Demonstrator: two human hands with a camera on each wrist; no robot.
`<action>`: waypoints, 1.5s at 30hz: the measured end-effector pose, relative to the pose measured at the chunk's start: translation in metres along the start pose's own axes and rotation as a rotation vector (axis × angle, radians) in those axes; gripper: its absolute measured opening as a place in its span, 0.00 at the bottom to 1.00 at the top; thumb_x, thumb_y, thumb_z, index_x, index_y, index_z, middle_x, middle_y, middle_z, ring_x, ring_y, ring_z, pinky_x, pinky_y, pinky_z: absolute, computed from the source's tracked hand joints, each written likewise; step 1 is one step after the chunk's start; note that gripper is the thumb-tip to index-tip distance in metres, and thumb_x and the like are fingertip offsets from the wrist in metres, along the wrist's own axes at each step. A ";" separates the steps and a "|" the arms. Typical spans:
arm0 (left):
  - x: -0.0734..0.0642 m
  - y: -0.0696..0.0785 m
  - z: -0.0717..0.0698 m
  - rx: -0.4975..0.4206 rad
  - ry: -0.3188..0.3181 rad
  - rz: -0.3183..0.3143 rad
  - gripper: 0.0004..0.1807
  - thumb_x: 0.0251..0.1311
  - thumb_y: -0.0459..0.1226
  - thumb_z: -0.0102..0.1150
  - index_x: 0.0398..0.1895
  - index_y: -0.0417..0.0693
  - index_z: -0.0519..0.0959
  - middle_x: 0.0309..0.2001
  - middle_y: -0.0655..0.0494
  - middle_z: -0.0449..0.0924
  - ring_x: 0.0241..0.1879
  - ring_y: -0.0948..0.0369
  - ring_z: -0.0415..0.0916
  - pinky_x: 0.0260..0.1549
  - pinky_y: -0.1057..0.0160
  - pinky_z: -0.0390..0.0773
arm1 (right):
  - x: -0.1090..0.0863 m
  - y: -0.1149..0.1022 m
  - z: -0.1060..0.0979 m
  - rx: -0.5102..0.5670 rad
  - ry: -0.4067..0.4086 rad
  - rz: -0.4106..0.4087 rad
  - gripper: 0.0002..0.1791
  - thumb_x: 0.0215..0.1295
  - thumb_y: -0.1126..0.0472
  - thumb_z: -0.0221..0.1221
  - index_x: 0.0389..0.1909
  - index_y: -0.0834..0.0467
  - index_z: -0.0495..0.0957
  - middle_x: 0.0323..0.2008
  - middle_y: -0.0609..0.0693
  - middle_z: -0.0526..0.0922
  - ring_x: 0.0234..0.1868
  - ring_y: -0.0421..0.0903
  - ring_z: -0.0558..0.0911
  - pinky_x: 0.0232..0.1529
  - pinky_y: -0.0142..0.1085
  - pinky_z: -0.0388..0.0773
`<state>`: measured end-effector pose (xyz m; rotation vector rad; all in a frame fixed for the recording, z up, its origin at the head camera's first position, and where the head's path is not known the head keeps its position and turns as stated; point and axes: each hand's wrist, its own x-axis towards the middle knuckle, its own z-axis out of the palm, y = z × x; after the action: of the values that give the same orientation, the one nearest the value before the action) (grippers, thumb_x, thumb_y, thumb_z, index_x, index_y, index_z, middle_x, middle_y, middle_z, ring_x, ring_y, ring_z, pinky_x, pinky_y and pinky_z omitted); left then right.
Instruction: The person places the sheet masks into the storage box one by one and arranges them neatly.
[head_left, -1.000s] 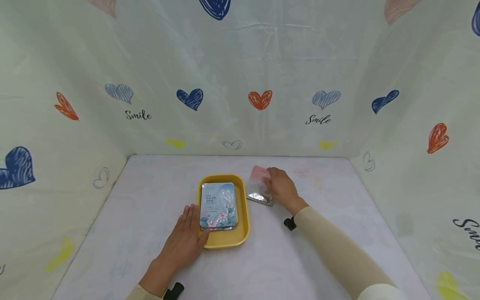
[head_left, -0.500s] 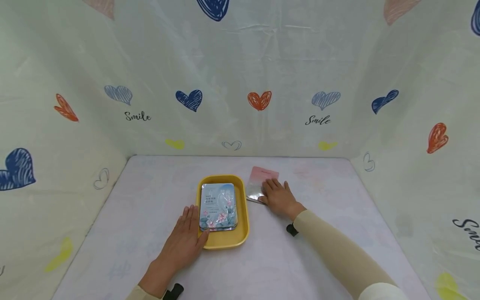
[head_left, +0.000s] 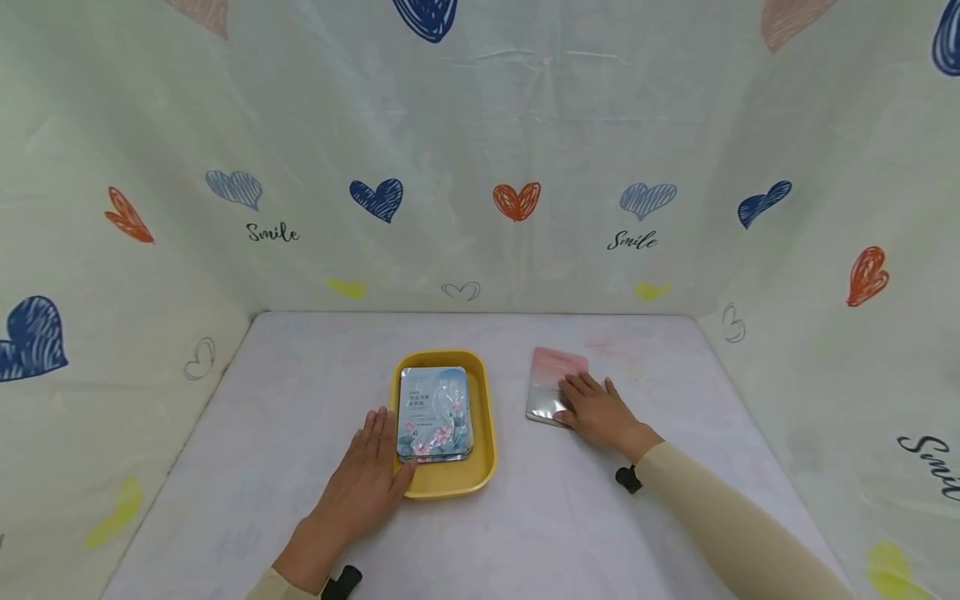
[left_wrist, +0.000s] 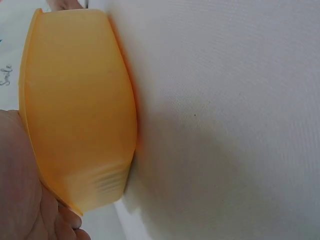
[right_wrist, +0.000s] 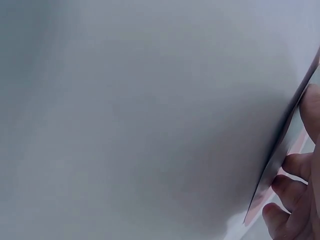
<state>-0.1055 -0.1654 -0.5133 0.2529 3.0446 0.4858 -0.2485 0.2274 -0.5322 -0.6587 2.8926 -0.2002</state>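
My left hand (head_left: 358,473) rests on the left rim of a shallow yellow tray (head_left: 453,478), its fingers straight and thumb at the front left. Inside the tray lies a small stack of blue sachets (head_left: 432,412) printed with pink flowers. To the right, apart from the tray, my right hand (head_left: 602,415) presses its spread fingertips on pink-and-silver sachets (head_left: 544,387) lying flat on the table. The right wrist view has the sachet edge (right_wrist: 272,155) from the side, fingertips on top. In the left wrist view, the palm lies along the tray's wall (left_wrist: 82,100).
A white table (head_left: 300,375) carries everything. Pale curtains with printed hearts (head_left: 517,202) stand behind it and along both sides. A black wrist strap piece (head_left: 627,479) sits by the right cuff.
My right hand has loosened its hold on the pink-and-silver sachets, laid its fingers on them, and slid them right, away from the tray. The left hand and tray have stayed put.
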 end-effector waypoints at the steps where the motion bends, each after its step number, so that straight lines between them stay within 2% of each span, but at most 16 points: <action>1: 0.000 0.000 -0.001 0.004 -0.003 0.003 0.47 0.78 0.52 0.52 0.83 0.29 0.45 0.84 0.31 0.46 0.84 0.37 0.41 0.79 0.36 0.54 | -0.004 0.002 0.001 0.000 0.007 -0.002 0.40 0.81 0.41 0.52 0.80 0.64 0.61 0.81 0.64 0.60 0.83 0.66 0.55 0.77 0.73 0.49; 6: 0.003 -0.004 -0.001 0.034 -0.014 0.032 0.48 0.79 0.53 0.51 0.83 0.29 0.45 0.84 0.31 0.45 0.84 0.37 0.41 0.79 0.36 0.54 | -0.019 0.007 0.006 0.011 0.022 -0.008 0.40 0.81 0.42 0.54 0.80 0.65 0.62 0.80 0.65 0.62 0.82 0.67 0.57 0.76 0.73 0.54; 12: 0.009 -0.011 0.000 0.044 0.016 0.077 0.48 0.78 0.54 0.52 0.83 0.29 0.47 0.83 0.31 0.48 0.84 0.38 0.44 0.79 0.37 0.55 | -0.029 0.009 0.008 0.008 0.041 -0.043 0.41 0.79 0.40 0.55 0.78 0.66 0.65 0.79 0.65 0.65 0.81 0.67 0.61 0.75 0.71 0.58; 17: 0.011 -0.011 -0.001 0.038 -0.018 0.051 0.50 0.78 0.56 0.51 0.84 0.31 0.45 0.84 0.32 0.45 0.84 0.39 0.41 0.80 0.37 0.52 | -0.025 0.019 -0.001 -0.036 0.185 -0.123 0.36 0.75 0.45 0.63 0.70 0.68 0.72 0.68 0.67 0.77 0.71 0.67 0.73 0.70 0.66 0.71; 19: 0.009 -0.010 -0.002 0.019 -0.035 0.031 0.50 0.79 0.57 0.50 0.84 0.31 0.43 0.84 0.33 0.43 0.85 0.39 0.39 0.80 0.37 0.50 | -0.019 0.027 -0.005 -0.079 0.248 -0.124 0.36 0.73 0.46 0.66 0.69 0.68 0.73 0.64 0.66 0.79 0.67 0.67 0.76 0.65 0.65 0.75; 21: 0.008 -0.008 -0.002 -0.004 -0.040 0.014 0.51 0.78 0.59 0.50 0.84 0.32 0.43 0.85 0.33 0.43 0.85 0.39 0.38 0.80 0.37 0.49 | -0.012 0.035 -0.009 -0.091 0.270 -0.092 0.38 0.71 0.45 0.67 0.69 0.68 0.72 0.64 0.66 0.78 0.66 0.67 0.76 0.64 0.64 0.76; 23: 0.006 -0.006 -0.001 -0.026 -0.039 0.001 0.52 0.77 0.61 0.50 0.84 0.33 0.43 0.85 0.34 0.43 0.85 0.39 0.38 0.81 0.37 0.49 | -0.004 0.043 -0.013 -0.087 0.253 -0.054 0.43 0.69 0.40 0.68 0.72 0.67 0.70 0.65 0.66 0.77 0.67 0.68 0.74 0.65 0.65 0.74; 26: 0.004 -0.005 0.002 -0.032 -0.025 -0.004 0.55 0.75 0.64 0.50 0.85 0.33 0.44 0.85 0.35 0.44 0.85 0.40 0.39 0.81 0.37 0.49 | 0.006 0.051 -0.017 -0.059 0.183 -0.008 0.53 0.63 0.30 0.67 0.75 0.65 0.67 0.69 0.65 0.73 0.70 0.68 0.70 0.69 0.67 0.69; 30: 0.003 -0.004 0.004 -0.036 -0.012 0.002 0.56 0.73 0.65 0.51 0.85 0.34 0.44 0.85 0.35 0.45 0.85 0.40 0.40 0.81 0.38 0.50 | 0.015 0.058 -0.016 -0.070 0.098 0.000 0.61 0.55 0.21 0.65 0.77 0.61 0.66 0.70 0.64 0.71 0.71 0.66 0.68 0.69 0.66 0.68; 38: 0.003 -0.003 0.006 -0.050 -0.029 -0.014 0.55 0.74 0.62 0.54 0.85 0.34 0.43 0.85 0.35 0.43 0.85 0.40 0.39 0.81 0.39 0.50 | 0.023 0.051 -0.016 -0.098 0.028 -0.028 0.62 0.51 0.18 0.66 0.73 0.61 0.69 0.67 0.64 0.72 0.69 0.66 0.69 0.66 0.65 0.69; 43: 0.004 -0.002 0.006 -0.046 -0.037 -0.025 0.55 0.74 0.61 0.54 0.85 0.33 0.43 0.85 0.35 0.43 0.85 0.40 0.39 0.81 0.39 0.50 | 0.027 0.050 -0.019 -0.119 0.042 -0.044 0.58 0.48 0.20 0.69 0.66 0.61 0.73 0.56 0.61 0.74 0.61 0.62 0.71 0.61 0.61 0.72; 45: 0.004 -0.003 0.006 -0.046 -0.036 -0.023 0.55 0.74 0.61 0.54 0.85 0.33 0.43 0.85 0.35 0.43 0.85 0.40 0.39 0.81 0.39 0.50 | 0.028 0.049 -0.019 -0.127 0.051 -0.047 0.57 0.47 0.20 0.70 0.64 0.61 0.72 0.55 0.61 0.74 0.60 0.62 0.71 0.60 0.61 0.72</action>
<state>-0.1098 -0.1655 -0.5204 0.2221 2.9934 0.5437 -0.2978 0.2604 -0.5253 -0.7541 2.9601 -0.0396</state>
